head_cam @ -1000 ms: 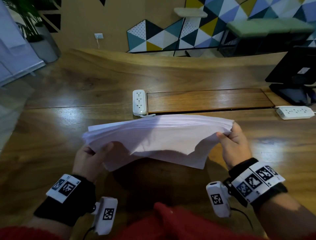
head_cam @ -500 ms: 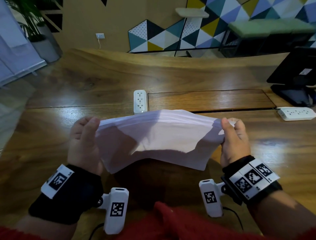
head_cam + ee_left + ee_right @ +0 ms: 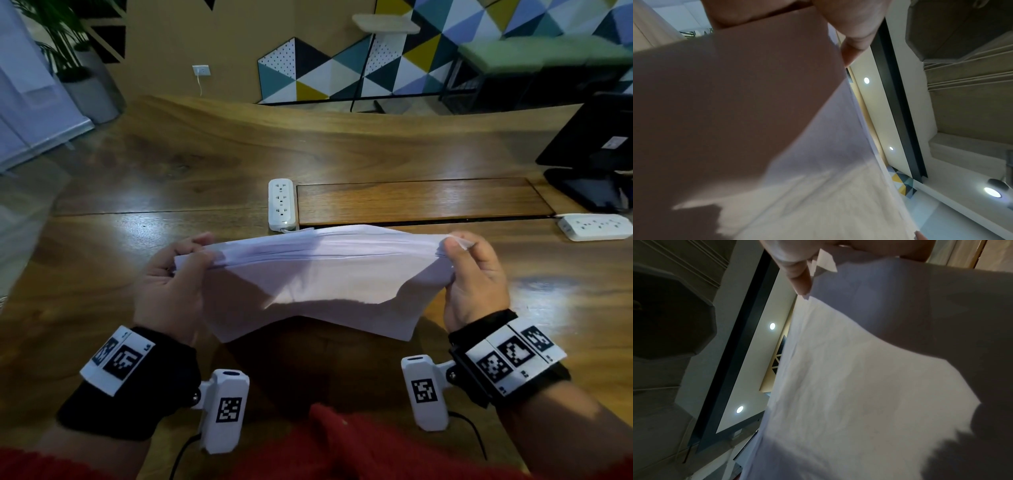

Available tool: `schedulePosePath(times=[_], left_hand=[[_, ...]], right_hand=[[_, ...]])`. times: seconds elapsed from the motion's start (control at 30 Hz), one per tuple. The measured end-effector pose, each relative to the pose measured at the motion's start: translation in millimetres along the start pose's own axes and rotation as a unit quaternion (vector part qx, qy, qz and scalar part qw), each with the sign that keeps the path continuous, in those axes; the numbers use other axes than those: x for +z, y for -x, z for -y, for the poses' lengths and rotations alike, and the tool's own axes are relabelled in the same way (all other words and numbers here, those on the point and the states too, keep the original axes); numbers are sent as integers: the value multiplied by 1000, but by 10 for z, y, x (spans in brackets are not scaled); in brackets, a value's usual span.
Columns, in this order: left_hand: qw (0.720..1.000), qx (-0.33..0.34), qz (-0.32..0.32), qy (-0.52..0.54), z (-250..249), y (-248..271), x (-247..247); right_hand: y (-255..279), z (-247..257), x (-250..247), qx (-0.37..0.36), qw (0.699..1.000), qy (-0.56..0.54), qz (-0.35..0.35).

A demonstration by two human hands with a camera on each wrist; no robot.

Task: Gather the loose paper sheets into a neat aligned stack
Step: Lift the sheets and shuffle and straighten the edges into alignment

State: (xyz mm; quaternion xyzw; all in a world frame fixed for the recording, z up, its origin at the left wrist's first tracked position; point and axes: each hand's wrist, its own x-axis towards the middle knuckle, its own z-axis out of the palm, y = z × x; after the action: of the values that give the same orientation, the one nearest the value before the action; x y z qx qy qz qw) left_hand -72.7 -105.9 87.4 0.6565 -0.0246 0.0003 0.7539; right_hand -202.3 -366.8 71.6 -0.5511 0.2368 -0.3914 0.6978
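White, limp paper sheets (image 3: pixel 318 274) sag above the counter (image 3: pixel 102 246) between the left hand (image 3: pixel 168 291) and right hand (image 3: pixel 476 284), each pinching an end (light, slippery, best gripped at both short edges).

wooden table (image 3: pixel 342 154), 2 power strips (image 3: pixel 281 204), monitor stand (image 3: pixel 589 192)

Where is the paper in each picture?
Head: the paper hangs mid-picture above the table, gripped by the left hand and right hand.
Left wrist: it fills the left and middle.
Right wrist: it fills the middle and right.
Shared landmark: the triangle-patterned wall, also a sliver beside the paper.
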Motion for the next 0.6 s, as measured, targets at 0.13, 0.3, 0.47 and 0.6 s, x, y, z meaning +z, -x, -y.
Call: schedulePosePath(times=[0.13,0.3,0.47,0.6], left_hand=[[1000,-5,11,27,-23,13,2],[1000,-9,-19,-8,-3,-11,17],[998,-4,-47,-29,32,-64,9],[999,-8,-30,-18,60,-80,-23]], right_hand=[[14,42,20,10,999,-24,24],[23,63,42,12,999,-6,32],[0,71,21,13,1000,2,3],[-6,70,49,7,1000,13,-5]])
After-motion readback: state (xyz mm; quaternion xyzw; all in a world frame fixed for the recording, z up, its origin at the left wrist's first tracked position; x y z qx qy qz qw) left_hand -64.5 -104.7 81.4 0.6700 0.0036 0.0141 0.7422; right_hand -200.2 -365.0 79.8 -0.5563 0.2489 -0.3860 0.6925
